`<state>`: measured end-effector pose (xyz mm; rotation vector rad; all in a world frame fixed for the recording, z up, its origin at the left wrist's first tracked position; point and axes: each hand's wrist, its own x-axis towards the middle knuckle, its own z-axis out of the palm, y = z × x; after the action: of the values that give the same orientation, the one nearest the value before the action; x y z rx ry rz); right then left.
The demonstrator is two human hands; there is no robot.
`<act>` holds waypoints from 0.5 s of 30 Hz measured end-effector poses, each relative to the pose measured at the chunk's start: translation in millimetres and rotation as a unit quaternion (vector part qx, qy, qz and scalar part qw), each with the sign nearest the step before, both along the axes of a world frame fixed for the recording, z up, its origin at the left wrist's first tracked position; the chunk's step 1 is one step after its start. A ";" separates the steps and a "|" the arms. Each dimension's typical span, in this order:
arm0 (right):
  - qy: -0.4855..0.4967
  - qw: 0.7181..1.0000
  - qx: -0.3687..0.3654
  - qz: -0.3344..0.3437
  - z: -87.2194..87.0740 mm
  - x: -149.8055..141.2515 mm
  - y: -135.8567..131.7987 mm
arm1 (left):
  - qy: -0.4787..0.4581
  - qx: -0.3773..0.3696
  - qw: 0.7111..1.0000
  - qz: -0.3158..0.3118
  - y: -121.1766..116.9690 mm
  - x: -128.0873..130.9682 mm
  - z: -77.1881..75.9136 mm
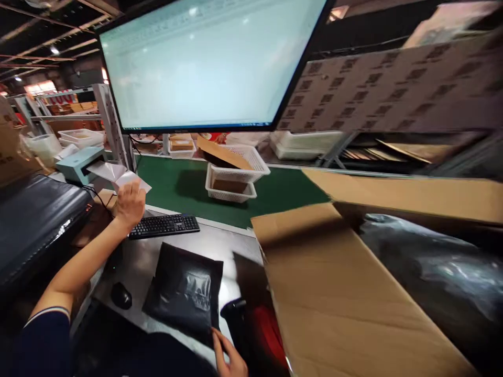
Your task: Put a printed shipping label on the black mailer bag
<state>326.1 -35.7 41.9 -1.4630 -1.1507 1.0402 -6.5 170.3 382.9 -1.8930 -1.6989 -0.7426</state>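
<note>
My left hand (131,204) is stretched out to the far left, its fingers closed on a white paper label (112,173) at the mouth of a light blue label printer (78,163). Whether the label is torn free, I cannot tell. A black plastic mailing bag (176,296) lies flat on the metal table, with a shiny patch on its upper right part. At the bag's near right corner, my right hand (231,360) pinches the edge between thumb and fingers. Part of this hand is cut off by the bottom edge of the view.
Near the bag are a black keyboard (165,225) and a mouse (121,296). An open cardboard box (334,293) holding plastic-wrapped goods (428,256) fills the right. White baskets (231,191) stand on the green belt (168,183) beneath a large monitor (208,68).
</note>
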 end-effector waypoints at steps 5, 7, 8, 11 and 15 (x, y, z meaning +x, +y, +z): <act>0.171 0.982 -0.064 0.049 59.1 -46.1 26.5 | -0.240 -0.069 0.942 -0.224 -90.8 76.7 -85.5; 0.267 0.956 -0.097 0.077 68.7 -61.1 30.8 | -0.406 -0.157 0.864 -0.251 -120.9 88.2 -124.3; 0.317 0.940 -0.107 0.071 70.1 -66.7 30.4 | -0.481 -0.204 0.817 -0.244 -133.7 90.4 -143.9; 0.414 0.903 -0.115 -0.017 64.2 -74.1 24.7 | -0.621 -0.326 0.685 -0.197 -164.7 88.0 -196.6; 0.403 0.896 -0.137 -0.128 48.7 -67.2 23.3 | -0.672 -0.445 0.560 -0.193 -195.7 80.2 -239.2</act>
<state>258.9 -12.4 90.6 -1.1436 -0.2161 1.4563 73.7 -25.4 143.8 -2.5672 -2.9538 -2.2943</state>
